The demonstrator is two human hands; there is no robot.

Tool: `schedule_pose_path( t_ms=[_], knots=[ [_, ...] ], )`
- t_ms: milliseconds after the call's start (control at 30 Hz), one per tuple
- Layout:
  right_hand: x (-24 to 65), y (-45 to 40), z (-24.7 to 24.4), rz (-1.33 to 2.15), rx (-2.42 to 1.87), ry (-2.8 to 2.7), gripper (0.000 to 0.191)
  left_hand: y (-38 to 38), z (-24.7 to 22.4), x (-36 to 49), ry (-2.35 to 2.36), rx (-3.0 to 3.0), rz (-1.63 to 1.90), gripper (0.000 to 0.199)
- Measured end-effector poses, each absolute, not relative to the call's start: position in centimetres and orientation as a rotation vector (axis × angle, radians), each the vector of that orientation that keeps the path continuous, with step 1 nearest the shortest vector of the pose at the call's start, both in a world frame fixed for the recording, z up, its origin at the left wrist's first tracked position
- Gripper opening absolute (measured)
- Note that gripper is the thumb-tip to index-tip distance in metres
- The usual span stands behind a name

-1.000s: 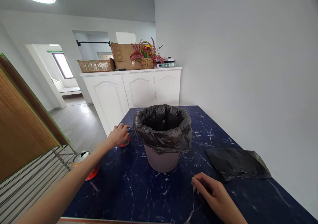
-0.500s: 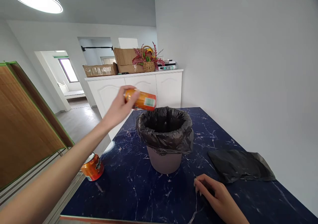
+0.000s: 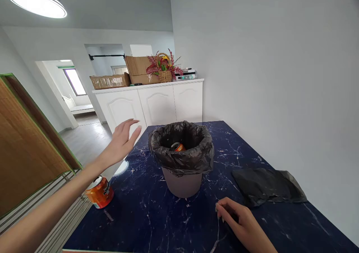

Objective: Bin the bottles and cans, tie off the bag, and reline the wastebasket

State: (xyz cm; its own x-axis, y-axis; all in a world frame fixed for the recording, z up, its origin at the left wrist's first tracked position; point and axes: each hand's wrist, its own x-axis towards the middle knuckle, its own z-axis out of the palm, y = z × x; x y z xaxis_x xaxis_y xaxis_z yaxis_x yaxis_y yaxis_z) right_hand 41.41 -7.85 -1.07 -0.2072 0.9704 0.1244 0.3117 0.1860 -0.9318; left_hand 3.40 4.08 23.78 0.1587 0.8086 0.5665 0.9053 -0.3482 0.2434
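Note:
A grey bin [image 3: 182, 182] lined with a black plastic bag [image 3: 193, 161] stands on the dark blue marbled table [image 3: 157, 219]. Inside the liner, the top of an orange can [image 3: 178, 147] shows. My left hand [image 3: 122, 141] is in the air to the left of the bin, fingers apart and holding nothing. Another orange can [image 3: 100, 192] is upright at the table's left edge, beside my left forearm. My right hand [image 3: 234, 215] rests on the table to the right of the bin with its fingers curled together; whether anything is between them is hidden.
A folded black plastic bag [image 3: 269, 187] lies on the right part of the table, near the wall. Behind the table, a white cabinet [image 3: 158, 103] carries cardboard boxes [image 3: 110, 81] and a flower basket [image 3: 165, 76]. A brown board [image 3: 28, 144] stands at the left.
My left hand has let go of the orange can and moved back left and down, its fingers now spread. That can is now in the bin. My right hand has stayed in place.

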Motion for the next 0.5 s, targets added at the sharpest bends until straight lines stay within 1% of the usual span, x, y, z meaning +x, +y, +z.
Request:
schedule_pose_path(
  t_ms=[200,267,333,400,500],
  knots=[
    [41.4,-7.8,-1.1,0.981,-1.184,-1.660,0.049,2.2,18.0,-8.1,-1.986,-2.129,-0.408,0.077],
    [41.4,-7.8,-1.2,0.975,-1.176,-1.666,0.048,1.0,16.0,-10.7,-2.110,-2.121,-0.243,0.083],
    [41.4,-7.8,-1.3,0.978,-1.182,-1.679,0.048,-0.2,14.6,-12.0,-2.170,-2.182,-0.162,0.085],
    [41.4,-7.8,-1.4,0.978,-1.192,-1.687,0.048,-1.1,13.7,-12.0,-2.161,-2.214,-0.179,0.081],
    [41.4,-7.9,-1.4,0.981,-1.198,-1.683,0.049,-2.0,13.4,-10.9,-2.146,-2.108,-0.190,0.065]
  ],
)
